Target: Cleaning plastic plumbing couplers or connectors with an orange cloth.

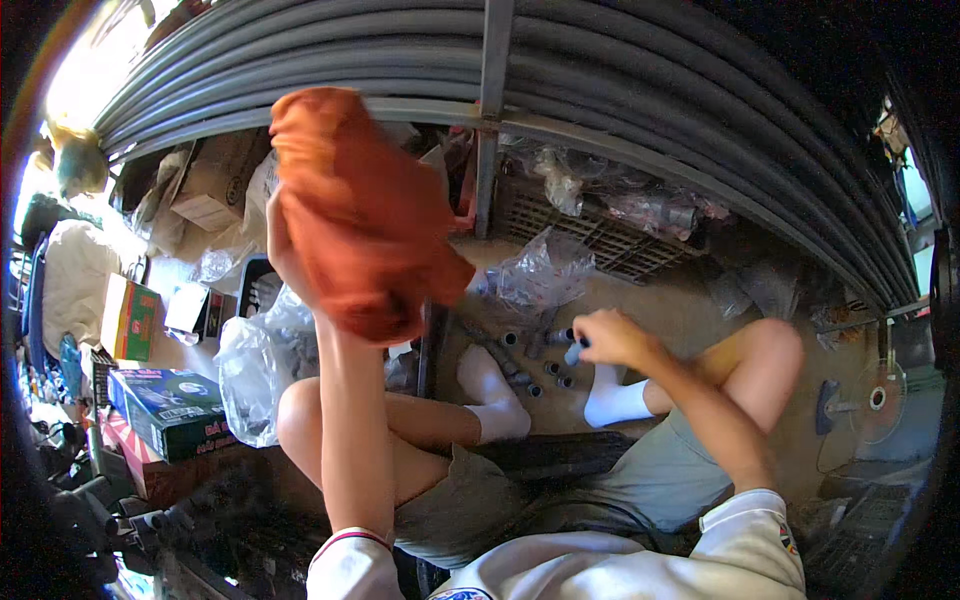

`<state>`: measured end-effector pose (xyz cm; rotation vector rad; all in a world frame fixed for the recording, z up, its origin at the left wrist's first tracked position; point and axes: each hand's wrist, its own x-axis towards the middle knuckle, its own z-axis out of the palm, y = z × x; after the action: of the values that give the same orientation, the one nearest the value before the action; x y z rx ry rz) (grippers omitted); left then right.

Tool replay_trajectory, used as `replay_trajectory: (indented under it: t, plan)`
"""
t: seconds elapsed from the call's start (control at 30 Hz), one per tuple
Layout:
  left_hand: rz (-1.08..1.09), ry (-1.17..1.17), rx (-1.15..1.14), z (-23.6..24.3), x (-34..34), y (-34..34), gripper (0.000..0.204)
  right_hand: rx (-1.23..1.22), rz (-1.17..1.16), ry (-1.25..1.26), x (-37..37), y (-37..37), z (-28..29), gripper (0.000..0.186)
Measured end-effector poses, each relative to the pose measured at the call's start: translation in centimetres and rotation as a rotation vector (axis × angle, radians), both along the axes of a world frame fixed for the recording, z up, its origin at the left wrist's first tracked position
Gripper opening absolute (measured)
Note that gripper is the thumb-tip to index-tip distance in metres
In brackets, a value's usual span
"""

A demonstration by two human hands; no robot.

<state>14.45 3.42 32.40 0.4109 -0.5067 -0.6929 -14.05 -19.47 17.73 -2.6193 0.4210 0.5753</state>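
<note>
My left hand (283,245) is raised at the left of the middle, its fingers mostly hidden behind an orange-red cloth (360,215) that it grips. The cloth hangs bunched and slightly blurred. My right hand (612,339) is closed over the floor near my right foot, with a small grey pipe fitting (574,353) at its fingertips. Several more short grey fittings (550,368) lie on the floor between my white-socked feet. Left of them, near my knee, is a clear plastic bag (255,365) with pale contents that I cannot make out.
Long grey pipes (640,90) lie stacked on a metal rack (494,60) ahead. Below stands a black plastic crate (590,232), with a crumpled clear bag (543,272) before it. Boxes (170,410) are piled at the left; a fan (875,400) stands at the right.
</note>
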Motion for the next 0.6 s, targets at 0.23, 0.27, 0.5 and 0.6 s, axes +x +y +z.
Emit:
replay_trajectory:
  t: [0.23, 0.27, 0.5, 0.6]
  plan:
    - [0.045, 0.099, -0.016, -1.8, 1.4, 3.5, 0.047, -0.249, 0.203, -0.003, -2.1, 7.6, -11.1, 0.026]
    - [0.046, 0.114, -0.017, -2.3, 1.5, 3.7, 0.047, -0.284, 0.185, -0.158, -1.9, 8.1, -11.3, 0.026]
    - [0.054, 0.223, 0.002, -6.1, 1.8, 4.2, 0.048, -0.223, 0.03, -0.916, 6.1, 5.5, -1.7, 0.016]
    - [0.073, 0.262, 0.009, -7.2, 1.6, 4.2, 0.048, -0.176, -0.437, -0.949, 11.3, -0.2, 0.7, 0.011]
